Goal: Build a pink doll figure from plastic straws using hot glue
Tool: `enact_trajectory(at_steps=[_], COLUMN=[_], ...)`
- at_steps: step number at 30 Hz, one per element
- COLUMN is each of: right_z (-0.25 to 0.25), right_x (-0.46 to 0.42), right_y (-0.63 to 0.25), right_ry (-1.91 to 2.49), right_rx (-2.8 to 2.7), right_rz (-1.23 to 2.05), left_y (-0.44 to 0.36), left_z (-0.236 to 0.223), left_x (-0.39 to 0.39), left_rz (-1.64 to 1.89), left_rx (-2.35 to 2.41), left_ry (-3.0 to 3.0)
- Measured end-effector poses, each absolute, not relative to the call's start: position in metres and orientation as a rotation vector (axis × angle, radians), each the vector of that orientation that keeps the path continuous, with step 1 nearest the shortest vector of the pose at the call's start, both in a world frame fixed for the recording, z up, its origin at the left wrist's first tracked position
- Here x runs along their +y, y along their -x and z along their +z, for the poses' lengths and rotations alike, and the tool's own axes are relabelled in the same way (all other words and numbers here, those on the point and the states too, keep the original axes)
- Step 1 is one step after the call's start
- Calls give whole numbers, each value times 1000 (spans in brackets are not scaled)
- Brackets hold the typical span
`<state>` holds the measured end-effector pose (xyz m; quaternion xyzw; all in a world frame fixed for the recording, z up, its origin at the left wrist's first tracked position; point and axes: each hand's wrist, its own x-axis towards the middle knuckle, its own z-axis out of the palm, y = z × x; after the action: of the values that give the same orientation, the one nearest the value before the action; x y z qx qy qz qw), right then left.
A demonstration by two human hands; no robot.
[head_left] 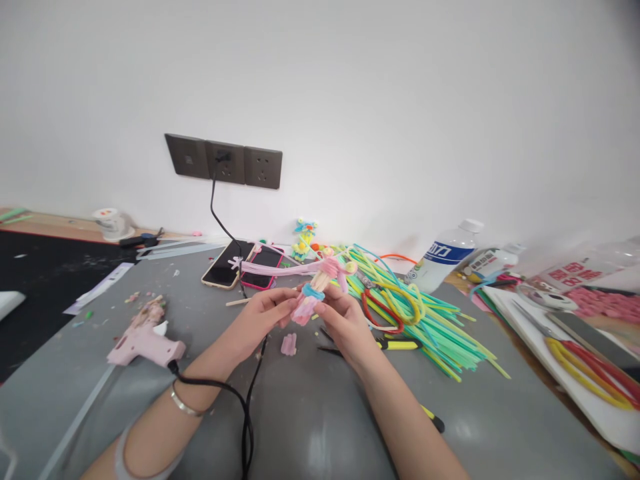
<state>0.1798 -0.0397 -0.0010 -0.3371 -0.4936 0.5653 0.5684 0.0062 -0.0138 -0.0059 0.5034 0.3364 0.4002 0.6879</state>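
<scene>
Both my hands grip a small pipe-cleaner figure [327, 269] over the middle of the table. It has a pink top, a cream middle, a blue band and a pink-and-white lower end, and long pale-lilac strands stretch left from its top. My left hand [267, 310] pinches the lower end from the left, with some fingertips hidden behind it. On the other side, my right hand [347, 321] has its thumb against the lower end and fingers curled behind. Below the hands lies a small pink fuzzy piece [289, 344] on the grey tabletop [320, 433].
A pink glue gun [147, 341] lies left, its black cord passing my left arm. Behind are two phones [223, 267] and a colourful figure [305, 241]. At right are green and yellow pipe cleaners [455, 340], red-yellow scissors [383, 313], a yellow-black tool [403, 344] and a bottle [445, 257].
</scene>
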Motion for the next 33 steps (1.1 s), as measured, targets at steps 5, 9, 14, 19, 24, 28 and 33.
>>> enact_trajectory(at_steps=[5, 9, 14, 19, 24, 28, 33], right_z=[0, 0, 3, 5, 4, 2, 2], right_x=[-40, -40, -40, -40, -40, -40, -41], right_y=[-180, -180, -179, -179, -180, -180, -180], right_ry=[775, 754, 774, 816, 818, 843, 808], right_rx=[-1161, -1152, -1111, -1074, -1060, -1064, -1081], right_rz=[1343, 1358, 1364, 1360, 1359, 1363, 1386], left_y=[-5, -5, -7, -7, -6, -7, -7], left_z=[-6, -4, -1, 0, 0, 3, 5], left_x=[-14, -15, -16, -17, -18, -19, -19], left_rz=[889, 882, 896, 837, 782, 762, 754], left_rx=[765, 774, 769, 732, 693, 671, 655], left_ry=[-1126, -1116, -1078, -1119, -1195, -1224, -1277])
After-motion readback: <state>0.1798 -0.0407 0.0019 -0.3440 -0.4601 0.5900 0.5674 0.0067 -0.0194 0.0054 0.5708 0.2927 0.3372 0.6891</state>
